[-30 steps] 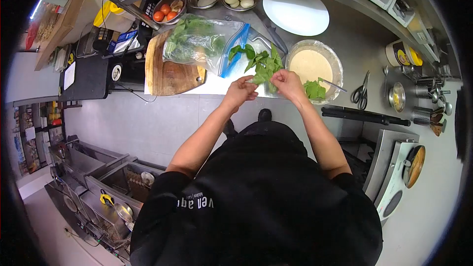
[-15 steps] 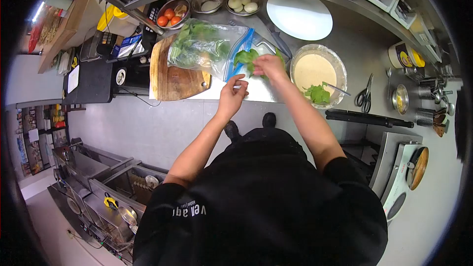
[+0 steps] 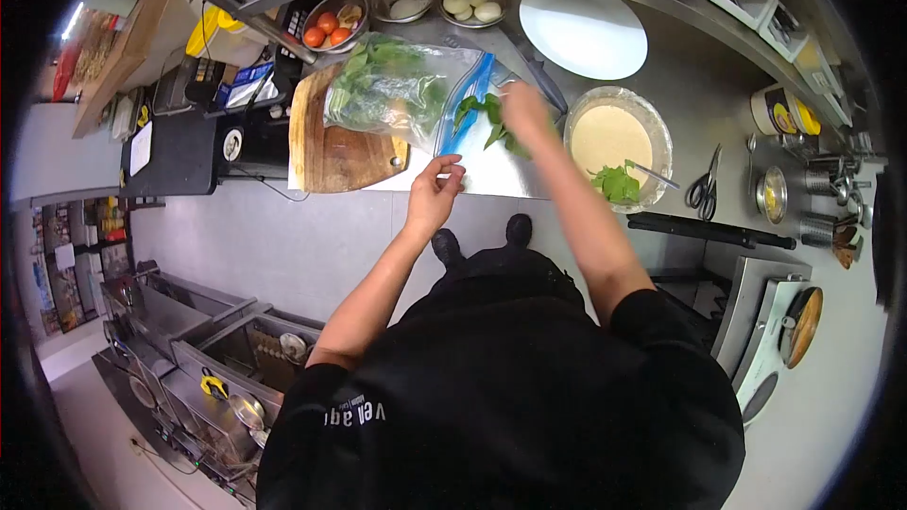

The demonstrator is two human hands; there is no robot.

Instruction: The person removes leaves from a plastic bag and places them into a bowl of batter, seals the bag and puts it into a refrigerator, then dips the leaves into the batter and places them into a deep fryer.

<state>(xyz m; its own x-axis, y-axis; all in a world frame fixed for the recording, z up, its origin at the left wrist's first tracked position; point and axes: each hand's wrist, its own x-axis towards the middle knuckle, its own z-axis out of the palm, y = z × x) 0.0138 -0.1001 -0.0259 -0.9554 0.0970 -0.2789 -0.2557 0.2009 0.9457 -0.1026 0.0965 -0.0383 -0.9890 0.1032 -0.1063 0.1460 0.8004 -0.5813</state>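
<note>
My right hand (image 3: 525,115), smeared by motion, is closed on a bunch of leafy greens (image 3: 490,119) over the steel counter. The leaves hang on its left side. My left hand (image 3: 436,193) is at the counter's front edge, fingers loosely bent and apart, with nothing visible in it. Just above it is the blue-edged mouth of a clear zip bag (image 3: 408,94) filled with more greens. The bag lies partly on a wooden cutting board (image 3: 351,162). To the right, a bowl of pale batter (image 3: 612,137) has some leaves (image 3: 616,183) and a utensil handle at its near side.
Behind the bag stand a bowl of tomatoes (image 3: 331,33), a metal bowl (image 3: 403,2) and a bowl of peeled onions (image 3: 470,6). A white oval plate (image 3: 583,30) lies at the back. Scissors (image 3: 703,191) and a small metal bowl (image 3: 771,194) are at the right.
My right hand has moved slightly up and right with the greens, which now hang lower. My left hand has shifted a little down and left. The whole view has shifted slightly.
</note>
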